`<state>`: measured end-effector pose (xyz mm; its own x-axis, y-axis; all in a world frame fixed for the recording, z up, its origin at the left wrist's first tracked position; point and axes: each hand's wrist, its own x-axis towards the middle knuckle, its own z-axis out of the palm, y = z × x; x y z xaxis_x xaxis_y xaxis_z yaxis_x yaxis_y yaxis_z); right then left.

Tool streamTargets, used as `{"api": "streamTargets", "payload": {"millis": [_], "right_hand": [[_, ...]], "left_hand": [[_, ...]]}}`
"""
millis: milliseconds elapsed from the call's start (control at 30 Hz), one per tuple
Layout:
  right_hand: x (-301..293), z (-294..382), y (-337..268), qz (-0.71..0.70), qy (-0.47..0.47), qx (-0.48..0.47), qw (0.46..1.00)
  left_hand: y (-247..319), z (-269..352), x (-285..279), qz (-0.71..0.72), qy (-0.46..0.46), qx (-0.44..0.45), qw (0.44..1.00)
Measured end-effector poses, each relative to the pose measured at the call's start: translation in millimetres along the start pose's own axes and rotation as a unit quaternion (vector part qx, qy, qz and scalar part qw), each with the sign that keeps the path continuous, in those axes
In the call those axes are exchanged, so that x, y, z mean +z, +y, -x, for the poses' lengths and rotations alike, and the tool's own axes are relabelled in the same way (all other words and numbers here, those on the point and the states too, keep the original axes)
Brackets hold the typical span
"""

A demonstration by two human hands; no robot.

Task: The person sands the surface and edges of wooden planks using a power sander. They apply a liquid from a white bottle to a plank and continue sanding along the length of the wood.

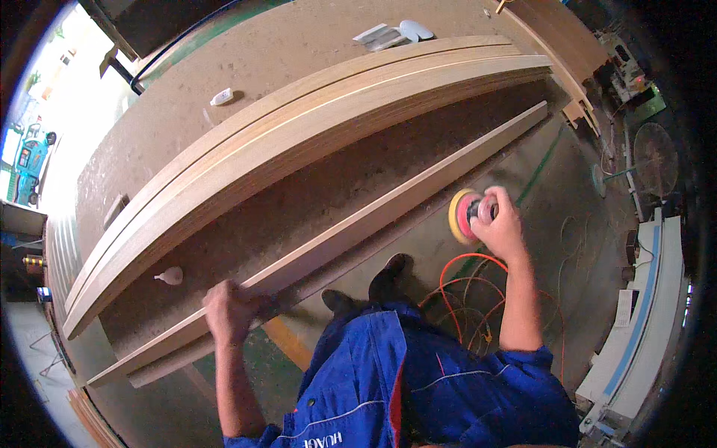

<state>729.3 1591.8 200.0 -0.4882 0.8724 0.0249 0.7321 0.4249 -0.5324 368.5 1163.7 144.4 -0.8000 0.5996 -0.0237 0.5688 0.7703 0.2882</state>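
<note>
My left hand grips the upper edge of a long wooden board, which stands on its narrow side along the near edge of the worktable. Held in my right hand is a pneumatic orbital sander with a yellow and red pad; it is off the board, over the floor at the table's near side, with its pad facing left. Beyond the board lies a stack of long wooden boards. They look curved in this wide view.
A small white bottle and sanding discs lie on the table's far part. A pale bulb-shaped object rests between board and stack. An orange air hose loops over the floor by my legs. A fan stands at right.
</note>
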Motion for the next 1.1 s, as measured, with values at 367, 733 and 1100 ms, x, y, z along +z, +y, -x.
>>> {"api": "streamTargets", "payload": {"millis": [367, 733, 1100], "right_hand": [[27, -90, -66, 0.091, -0.001, -0.077, 0.993], [135, 39, -268, 0.169, -0.189, -0.257, 0.933], [79, -38, -180, 0.18, -0.114, -0.092, 0.973]], "left_hand": [[-69, 22, -2, 0.004, 0.079, 0.045, 0.996], [-87, 24, 10, -0.02, 0.094, 0.063, 0.993], [-86, 27, 6, 0.005, 0.106, 0.054, 0.993]]}}
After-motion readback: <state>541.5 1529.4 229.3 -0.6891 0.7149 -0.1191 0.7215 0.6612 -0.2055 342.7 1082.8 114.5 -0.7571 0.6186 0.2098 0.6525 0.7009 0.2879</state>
